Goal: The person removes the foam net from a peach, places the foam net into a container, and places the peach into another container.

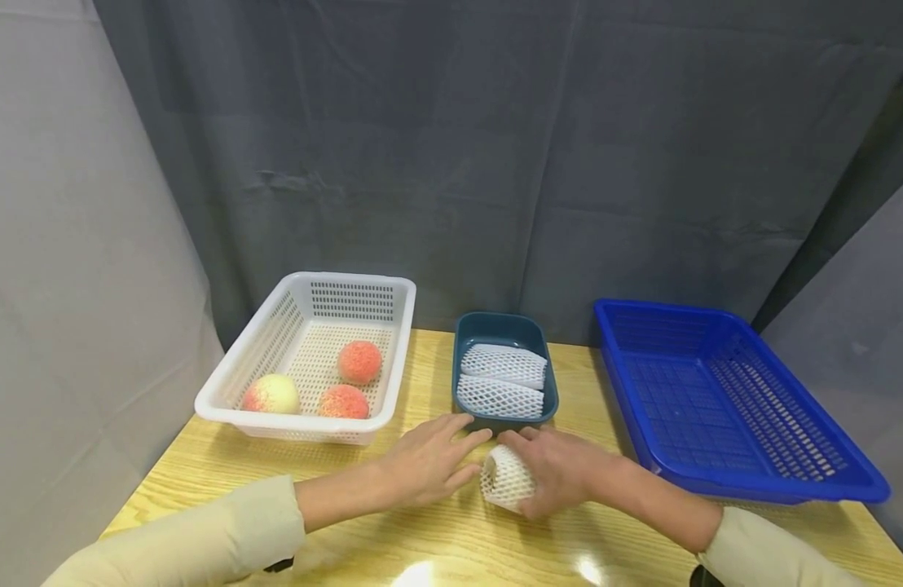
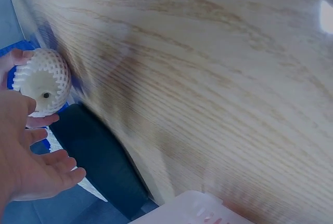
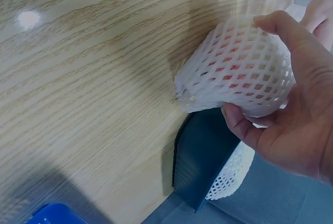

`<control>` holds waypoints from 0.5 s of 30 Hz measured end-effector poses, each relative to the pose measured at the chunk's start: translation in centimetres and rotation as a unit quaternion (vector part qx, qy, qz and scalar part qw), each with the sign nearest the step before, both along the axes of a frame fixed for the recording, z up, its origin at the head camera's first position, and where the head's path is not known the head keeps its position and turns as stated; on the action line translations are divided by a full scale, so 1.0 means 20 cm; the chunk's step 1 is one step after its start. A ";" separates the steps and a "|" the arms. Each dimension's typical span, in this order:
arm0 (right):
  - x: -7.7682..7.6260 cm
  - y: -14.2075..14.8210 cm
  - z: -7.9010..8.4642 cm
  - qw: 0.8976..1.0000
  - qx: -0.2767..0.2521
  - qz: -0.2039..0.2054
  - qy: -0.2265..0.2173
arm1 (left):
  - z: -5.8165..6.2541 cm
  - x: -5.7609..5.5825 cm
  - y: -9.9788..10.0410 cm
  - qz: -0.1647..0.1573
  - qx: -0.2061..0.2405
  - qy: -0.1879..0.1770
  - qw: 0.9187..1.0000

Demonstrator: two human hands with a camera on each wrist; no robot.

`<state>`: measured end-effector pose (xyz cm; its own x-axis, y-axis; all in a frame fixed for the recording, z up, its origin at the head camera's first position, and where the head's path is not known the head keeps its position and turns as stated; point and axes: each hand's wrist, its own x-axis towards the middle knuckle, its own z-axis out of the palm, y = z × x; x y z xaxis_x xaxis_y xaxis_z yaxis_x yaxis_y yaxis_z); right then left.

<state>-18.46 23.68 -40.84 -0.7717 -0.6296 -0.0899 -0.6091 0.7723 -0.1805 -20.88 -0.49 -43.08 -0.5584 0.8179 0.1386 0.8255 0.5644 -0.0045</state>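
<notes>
In the head view my right hand (image 1: 569, 471) grips a peach in a white foam net sleeve (image 1: 507, 481) just above the wooden table. Red and cream skin shows through the mesh of the netted peach (image 3: 244, 68) in the right wrist view, with thumb and fingers curled round it. My left hand (image 1: 428, 461) is beside it, fingers extended and slightly spread, holding nothing. From the left wrist view, the sleeve's mouth faces my left hand (image 2: 39, 154) and bares the peach's pale end with a dark spot.
Behind my hands stands a dark teal box (image 1: 499, 326) holding white foam nets (image 1: 503, 365). A white basket (image 1: 402, 359) at left contains a pale peach (image 1: 273, 395) and two redder peaches (image 1: 359, 362). At right sits a blue basket (image 1: 704, 408). Grey cloth (image 1: 393, 163) hangs behind.
</notes>
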 end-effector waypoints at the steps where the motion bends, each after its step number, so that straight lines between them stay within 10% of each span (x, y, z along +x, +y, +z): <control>1: 0.00 0.00 0.00 1.000 0.001 0.001 0.003 | 0.00 0.00 0.00 0.001 0.001 -0.004 1.000; 15: 0.03 0.02 0.00 1.000 -0.020 -0.012 0.011 | -0.01 0.00 -0.01 -0.001 0.006 0.002 1.000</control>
<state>-17.83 24.02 -40.81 -0.7886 -0.6131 -0.0480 -0.5940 0.7796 -0.1984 -20.95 -0.65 -43.34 -0.5568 0.8168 0.1509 0.8263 0.5632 0.0003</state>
